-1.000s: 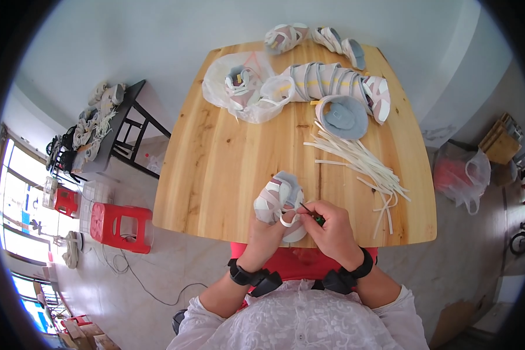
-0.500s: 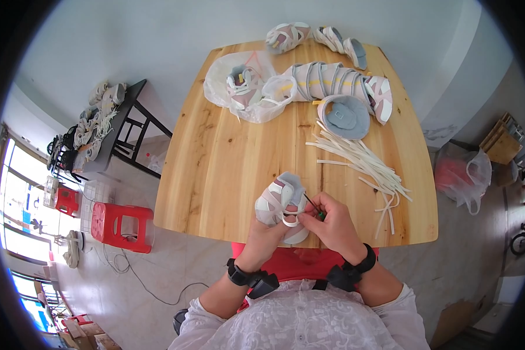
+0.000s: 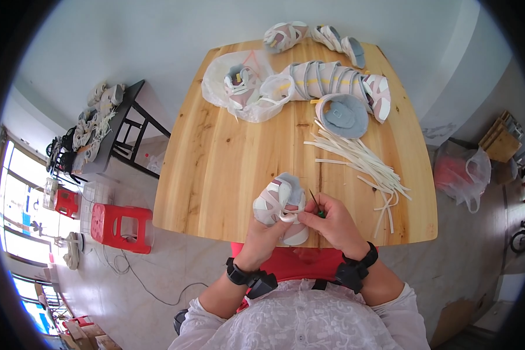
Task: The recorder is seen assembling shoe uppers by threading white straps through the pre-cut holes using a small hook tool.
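Observation:
At the table's near edge my left hand (image 3: pixel 261 238) grips a white and pale pink shoe upper (image 3: pixel 267 204) with a grey lining. Its thumb lies on the lacing area, beside a white lace (image 3: pixel 287 217). Close against the shoe's right side, my right hand (image 3: pixel 337 226) is closed on an awl (image 3: pixel 315 202), a thin dark shaft with a green handle. The awl points up and away, apart from the shoe. The right fingertips reach the lace at the shoe's opening; whether they pinch it I cannot tell.
Loose white laces (image 3: pixel 361 157) lie right of centre on the wooden table (image 3: pixel 216 181). Behind them are a single upper (image 3: pixel 344 116), a row of nested uppers (image 3: pixel 321 80) and a plastic bag (image 3: pixel 213 81) holding a shoe. A red stool (image 3: pixel 108 224) stands at left.
My right hand has shifted slightly, and the awl now stands steeper, its tip up and away from the shoe. The left hand still holds the shoe upper.

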Motion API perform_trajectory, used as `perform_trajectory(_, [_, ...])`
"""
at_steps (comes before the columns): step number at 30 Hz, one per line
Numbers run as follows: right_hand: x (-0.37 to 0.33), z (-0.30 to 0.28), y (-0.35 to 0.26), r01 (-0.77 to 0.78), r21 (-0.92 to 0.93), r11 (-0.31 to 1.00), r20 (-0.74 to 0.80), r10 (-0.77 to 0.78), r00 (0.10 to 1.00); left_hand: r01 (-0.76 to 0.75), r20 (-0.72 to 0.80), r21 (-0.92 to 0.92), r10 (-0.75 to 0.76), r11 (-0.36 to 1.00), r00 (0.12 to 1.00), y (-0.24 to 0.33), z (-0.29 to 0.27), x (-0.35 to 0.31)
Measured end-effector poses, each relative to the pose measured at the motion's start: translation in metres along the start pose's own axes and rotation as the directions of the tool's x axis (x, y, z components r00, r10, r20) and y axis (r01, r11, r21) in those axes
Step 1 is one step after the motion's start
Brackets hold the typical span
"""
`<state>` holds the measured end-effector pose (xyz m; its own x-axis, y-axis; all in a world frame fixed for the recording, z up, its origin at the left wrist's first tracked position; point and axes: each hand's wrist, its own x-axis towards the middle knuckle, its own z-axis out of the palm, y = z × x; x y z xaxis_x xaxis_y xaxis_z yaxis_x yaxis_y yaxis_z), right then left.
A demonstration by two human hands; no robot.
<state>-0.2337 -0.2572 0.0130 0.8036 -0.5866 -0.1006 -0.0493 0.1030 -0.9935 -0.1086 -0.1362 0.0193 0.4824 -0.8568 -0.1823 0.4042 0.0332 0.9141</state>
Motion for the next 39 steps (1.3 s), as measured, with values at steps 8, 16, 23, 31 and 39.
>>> perform_trajectory(8, [-0.001, 0.001, -0.006, -0.002, -0.033, 0.999, 0.007, 0.002, 1.000, -0.014, 0.069, 0.083, 0.009, 0.996, 0.998, 0.005, 0.000, 0.002])
perform_trajectory(16, [-0.001, 0.003, -0.009, 0.018, -0.048, 0.999, 0.012, -0.018, 1.000, -0.005, -0.081, 0.029, 0.007, 1.000, 0.997, -0.001, 0.002, 0.004])
perform_trajectory(23, [-0.018, -0.008, -0.018, 0.252, -0.505, 0.826, -0.128, -0.360, 0.924, 0.005, -0.151, 0.119, 0.013, 0.993, 0.988, 0.005, -0.010, 0.008])
perform_trajectory(31, [-0.031, 0.011, -0.029, 0.364, -0.698, 0.616, 0.030, -0.483, 0.875, -0.041, -0.168, 0.235, 0.082, 0.971, 0.982, 0.004, -0.007, 0.006])
perform_trajectory(39, [-0.029, 0.014, -0.024, 0.340, -0.690, 0.640, 0.037, -0.437, 0.899, -0.052, -0.181, 0.267, 0.103, 0.962, 0.978, 0.002, -0.006, 0.003])
